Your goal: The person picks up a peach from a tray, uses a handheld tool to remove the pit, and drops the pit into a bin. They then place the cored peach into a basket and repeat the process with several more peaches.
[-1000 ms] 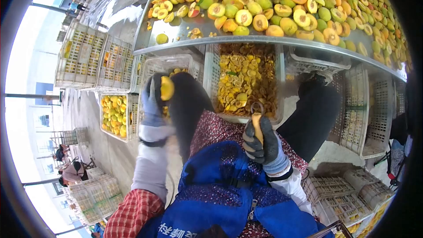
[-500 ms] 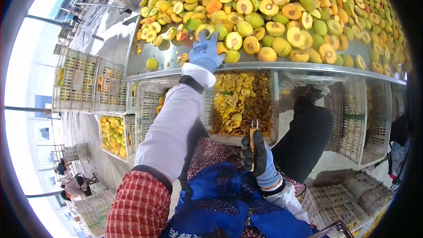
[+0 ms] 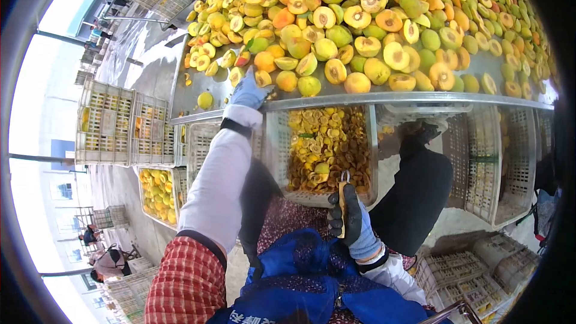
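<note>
My left hand (image 3: pixel 247 91), in a light blue glove, is at the near edge of the metal table (image 3: pixel 198 75), with one finger stretched out and the others partly hidden. Beside its fingertips lies a halved peach (image 3: pixel 263 78), and I see nothing held in this hand. My right hand (image 3: pixel 355 219), in a blue and dark grey glove, is closed round the wooden handle of a pitting tool (image 3: pixel 342 204). The tool's metal loop points up, over the near rim of a crate (image 3: pixel 277 150) of pits and fruit scraps.
Whole and halved peaches (image 3: pixel 372 45) are heaped across the table. A single peach (image 3: pixel 205 100) lies at its left end. Stacked crates (image 3: pixel 105 123) and a crate of fruit (image 3: pixel 158 195) stand to the left. More crates (image 3: pixel 501 165) stand at the right. People sit in the left background.
My left hand has moved left and slightly nearer along the table edge, away from the peaches it was reaching among. The right hand still holds the pitting tool in about the same place.
</note>
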`<state>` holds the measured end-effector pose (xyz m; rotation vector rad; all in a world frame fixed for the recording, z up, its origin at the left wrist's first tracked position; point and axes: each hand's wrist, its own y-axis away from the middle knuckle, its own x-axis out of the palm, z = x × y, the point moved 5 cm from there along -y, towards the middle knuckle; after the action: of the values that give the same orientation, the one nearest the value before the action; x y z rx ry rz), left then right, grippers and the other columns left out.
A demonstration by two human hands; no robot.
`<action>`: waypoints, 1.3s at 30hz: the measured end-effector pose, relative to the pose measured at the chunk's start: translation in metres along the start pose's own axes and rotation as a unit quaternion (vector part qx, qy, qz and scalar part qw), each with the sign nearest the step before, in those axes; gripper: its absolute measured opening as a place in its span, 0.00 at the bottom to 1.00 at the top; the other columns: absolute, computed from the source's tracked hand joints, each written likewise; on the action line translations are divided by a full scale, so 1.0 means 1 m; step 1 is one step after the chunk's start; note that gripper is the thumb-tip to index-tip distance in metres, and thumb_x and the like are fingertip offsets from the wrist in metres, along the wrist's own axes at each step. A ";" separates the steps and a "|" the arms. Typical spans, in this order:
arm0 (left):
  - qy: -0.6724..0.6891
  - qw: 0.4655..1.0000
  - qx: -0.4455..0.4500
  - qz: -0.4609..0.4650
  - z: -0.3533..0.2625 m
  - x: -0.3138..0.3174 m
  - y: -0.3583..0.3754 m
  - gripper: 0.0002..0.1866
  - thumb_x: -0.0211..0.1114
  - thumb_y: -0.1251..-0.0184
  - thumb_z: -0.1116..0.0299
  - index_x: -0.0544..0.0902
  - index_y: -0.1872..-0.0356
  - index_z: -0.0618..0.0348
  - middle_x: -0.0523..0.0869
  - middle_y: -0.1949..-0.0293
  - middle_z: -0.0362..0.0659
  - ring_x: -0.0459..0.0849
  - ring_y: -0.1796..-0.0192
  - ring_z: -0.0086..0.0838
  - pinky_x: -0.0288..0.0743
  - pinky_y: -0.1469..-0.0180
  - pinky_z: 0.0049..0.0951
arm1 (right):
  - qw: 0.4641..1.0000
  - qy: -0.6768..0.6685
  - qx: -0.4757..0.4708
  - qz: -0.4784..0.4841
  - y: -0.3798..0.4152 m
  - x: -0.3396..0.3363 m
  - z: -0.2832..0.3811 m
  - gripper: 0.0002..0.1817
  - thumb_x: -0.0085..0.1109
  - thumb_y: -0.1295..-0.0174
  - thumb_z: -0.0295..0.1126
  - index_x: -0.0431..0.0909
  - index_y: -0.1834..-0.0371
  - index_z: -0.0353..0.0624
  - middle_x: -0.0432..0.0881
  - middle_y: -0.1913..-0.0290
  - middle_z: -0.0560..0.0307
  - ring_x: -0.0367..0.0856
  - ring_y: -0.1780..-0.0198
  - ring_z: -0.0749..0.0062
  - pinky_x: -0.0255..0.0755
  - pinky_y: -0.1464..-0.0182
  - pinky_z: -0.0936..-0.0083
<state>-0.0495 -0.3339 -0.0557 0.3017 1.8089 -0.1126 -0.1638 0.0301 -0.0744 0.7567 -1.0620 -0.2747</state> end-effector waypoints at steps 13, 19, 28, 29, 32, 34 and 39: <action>0.557 0.827 0.029 0.071 -0.057 -0.003 0.136 0.20 0.61 0.41 0.75 0.72 0.47 0.68 0.79 0.55 0.45 0.77 0.54 0.24 0.72 0.51 0.23 | 0.970 0.127 -0.202 -0.039 -0.016 0.017 0.018 0.17 0.46 0.34 0.48 0.70 0.65 0.45 0.69 0.85 0.64 0.64 0.89 0.79 0.55 0.90 0.83; 0.709 0.704 -0.017 0.039 -0.090 0.004 0.219 0.17 0.56 0.34 0.69 0.70 0.47 0.65 0.78 0.56 0.44 0.77 0.55 0.24 0.72 0.53 0.20 | 0.672 0.524 -0.517 -0.080 0.030 0.053 0.038 0.21 0.47 0.36 0.29 0.63 0.41 0.31 0.76 0.63 0.41 0.77 0.63 0.60 0.70 0.63 0.68; 0.667 0.744 0.002 0.039 -0.109 -0.016 0.255 0.10 0.55 0.33 0.63 0.72 0.59 0.60 0.76 0.66 0.38 0.74 0.65 0.17 0.68 0.63 0.17 | 0.667 0.597 -0.439 -0.075 0.056 0.058 0.042 0.13 0.55 0.45 0.31 0.69 0.58 0.38 0.74 0.74 0.41 0.76 0.72 0.46 0.68 0.73 0.61; 0.663 0.748 0.011 0.029 -0.111 -0.015 0.257 0.10 0.55 0.33 0.64 0.72 0.60 0.60 0.76 0.67 0.38 0.73 0.65 0.17 0.68 0.63 0.18 | 0.667 0.598 -0.438 -0.075 0.059 0.057 0.040 0.13 0.55 0.45 0.31 0.69 0.58 0.38 0.74 0.74 0.41 0.76 0.72 0.46 0.68 0.73 0.61; 0.623 0.781 0.037 0.023 -0.111 -0.022 0.261 0.11 0.54 0.32 0.64 0.73 0.58 0.63 0.77 0.65 0.39 0.74 0.63 0.19 0.69 0.60 0.20 | 0.636 0.632 -0.437 -0.068 0.064 0.059 0.032 0.12 0.55 0.45 0.31 0.68 0.60 0.39 0.74 0.74 0.41 0.76 0.72 0.46 0.68 0.73 0.60; 0.634 0.767 0.057 0.082 -0.116 -0.023 0.262 0.15 0.52 0.31 0.64 0.74 0.54 0.66 0.78 0.61 0.42 0.75 0.61 0.22 0.70 0.57 0.21 | 0.648 0.598 -0.467 -0.069 0.069 0.059 0.032 0.13 0.55 0.46 0.31 0.68 0.59 0.39 0.75 0.74 0.42 0.76 0.73 0.45 0.69 0.73 0.61; 0.665 0.742 0.061 0.063 -0.119 -0.025 0.271 0.17 0.50 0.31 0.63 0.74 0.52 0.69 0.79 0.57 0.44 0.76 0.59 0.23 0.69 0.55 0.21 | 0.675 0.570 -0.466 -0.052 0.066 0.053 0.026 0.19 0.52 0.43 0.32 0.64 0.52 0.32 0.75 0.74 0.39 0.76 0.73 0.44 0.68 0.72 0.60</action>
<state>-0.0839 -0.0496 0.0217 0.7123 3.2101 0.1344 -0.1708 0.0377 0.0133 -0.0636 0.3897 -0.3157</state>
